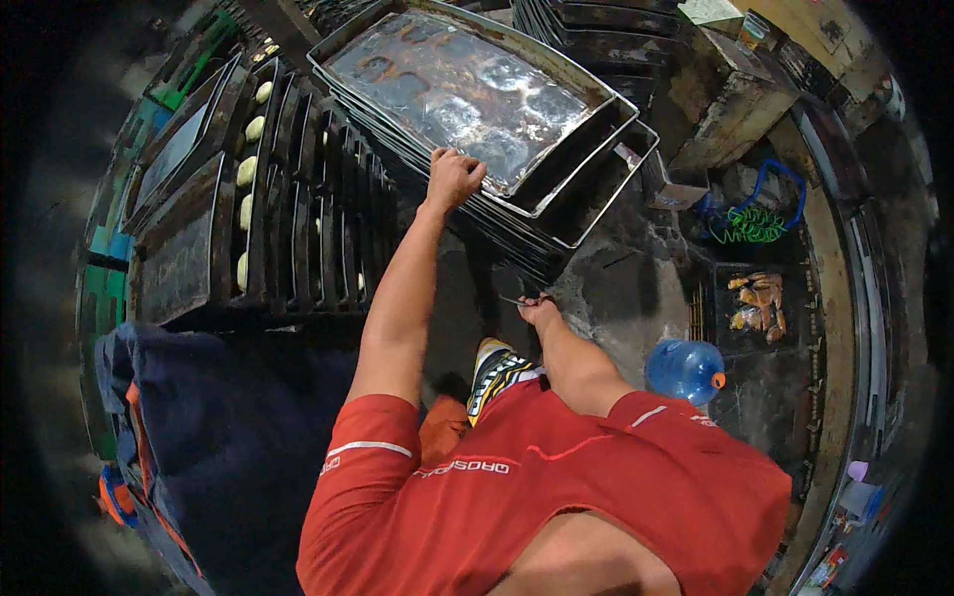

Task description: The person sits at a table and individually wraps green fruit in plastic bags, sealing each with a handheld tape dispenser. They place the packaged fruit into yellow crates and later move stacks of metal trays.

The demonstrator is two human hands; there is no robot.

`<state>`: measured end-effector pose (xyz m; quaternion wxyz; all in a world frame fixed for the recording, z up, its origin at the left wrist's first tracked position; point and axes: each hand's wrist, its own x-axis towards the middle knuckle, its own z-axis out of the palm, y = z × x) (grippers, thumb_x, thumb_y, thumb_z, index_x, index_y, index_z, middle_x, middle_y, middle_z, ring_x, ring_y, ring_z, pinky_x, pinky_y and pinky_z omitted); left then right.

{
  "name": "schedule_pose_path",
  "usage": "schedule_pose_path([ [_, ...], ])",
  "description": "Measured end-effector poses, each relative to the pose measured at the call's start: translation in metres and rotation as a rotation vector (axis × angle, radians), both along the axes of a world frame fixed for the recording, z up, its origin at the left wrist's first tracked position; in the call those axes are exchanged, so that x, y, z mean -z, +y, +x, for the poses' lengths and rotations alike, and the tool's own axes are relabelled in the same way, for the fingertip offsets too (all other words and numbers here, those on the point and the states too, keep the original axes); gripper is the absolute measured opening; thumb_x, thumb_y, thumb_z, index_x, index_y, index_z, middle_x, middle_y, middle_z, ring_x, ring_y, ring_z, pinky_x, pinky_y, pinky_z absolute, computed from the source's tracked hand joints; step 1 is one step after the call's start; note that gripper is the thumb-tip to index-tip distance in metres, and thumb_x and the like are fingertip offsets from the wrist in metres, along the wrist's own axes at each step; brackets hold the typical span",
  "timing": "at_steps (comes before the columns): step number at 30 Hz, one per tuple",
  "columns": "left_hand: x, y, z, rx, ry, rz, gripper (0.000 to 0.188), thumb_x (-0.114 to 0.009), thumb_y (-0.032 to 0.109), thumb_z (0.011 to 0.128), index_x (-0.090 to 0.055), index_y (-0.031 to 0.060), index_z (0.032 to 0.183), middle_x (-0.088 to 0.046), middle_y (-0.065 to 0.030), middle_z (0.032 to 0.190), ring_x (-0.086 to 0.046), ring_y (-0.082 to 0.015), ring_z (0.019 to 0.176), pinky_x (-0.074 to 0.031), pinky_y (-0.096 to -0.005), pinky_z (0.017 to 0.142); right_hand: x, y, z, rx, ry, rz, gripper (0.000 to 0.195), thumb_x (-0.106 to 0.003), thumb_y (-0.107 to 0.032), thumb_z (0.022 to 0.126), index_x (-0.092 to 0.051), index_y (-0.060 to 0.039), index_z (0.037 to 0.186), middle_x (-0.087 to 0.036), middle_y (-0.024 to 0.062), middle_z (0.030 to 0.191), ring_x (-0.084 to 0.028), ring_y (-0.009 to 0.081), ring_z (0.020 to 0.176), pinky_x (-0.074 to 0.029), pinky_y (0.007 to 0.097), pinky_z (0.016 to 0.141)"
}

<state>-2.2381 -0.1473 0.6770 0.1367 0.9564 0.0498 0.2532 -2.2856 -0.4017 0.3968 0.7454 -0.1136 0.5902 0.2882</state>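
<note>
A stack of worn metal baking trays (477,97) stands ahead of me, its top trays set slightly askew. My left hand (453,179) grips the near edge of the upper tray, fingers curled over the rim. The tray's base is stained and shiny, with ring-shaped rusty marks. Lower down, beside the near corner of the stack, my right hand (539,307) holds a thin, flat metal tool (512,300). Most of that tool is hidden or too small to name more exactly.
Left, stacked trays (261,223) hold pale dough pieces (246,171). Dark blue fabric (223,447) hangs nearer me. On the right are a blue water jug (682,371), bread pieces (759,304), a green coiled cord (753,226) and a box (674,182). More dark trays (596,37) stand behind.
</note>
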Motion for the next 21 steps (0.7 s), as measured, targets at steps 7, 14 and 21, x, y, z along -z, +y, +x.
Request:
schedule_pose_path([
  [7, -0.001, -0.108, -0.024, -0.053, 0.017, 0.010, 0.031, -0.058, 0.032, 0.086, -0.074, 0.0094, 0.072, -0.068, -0.0113, 0.072, -0.063, -0.0316, 0.078, -0.041, -0.0480, 0.091, -0.007, -0.084, -0.021, -0.101, -0.041, -0.096, 0.030, -0.045, -0.038, 0.095, -0.051, -0.0185, 0.073, -0.033, 0.0030, 0.054, -0.031, 0.0185, 0.045, -0.047, 0.0446, 0.067],
  [14, 0.022, -0.222, -0.098, -0.080, -0.012, -0.052, 0.034, -0.056, 0.033, 0.089, -0.073, 0.0094, 0.072, -0.068, -0.0110, 0.073, -0.062, -0.0310, 0.083, -0.040, -0.0454, 0.092, 0.048, -0.181, -0.087, 0.016, 0.089, 0.049, 0.025, -0.039, -0.039, 0.098, -0.056, -0.0229, 0.108, -0.044, 0.0070, 0.086, -0.040, 0.0198, 0.075, -0.044, 0.0488, 0.084],
  [21, 0.003, -0.268, -0.147, -0.132, -0.004, -0.028, 0.031, -0.058, 0.036, 0.089, -0.075, 0.0120, 0.080, -0.068, -0.0106, 0.081, -0.061, -0.0310, 0.093, -0.038, -0.0474, 0.096, 0.027, -0.229, -0.116, -0.227, -0.107, -0.063, 0.023, -0.043, -0.037, 0.101, -0.049, -0.0179, 0.088, -0.037, 0.0032, 0.067, -0.039, 0.0187, 0.056, -0.051, 0.0459, 0.068],
])
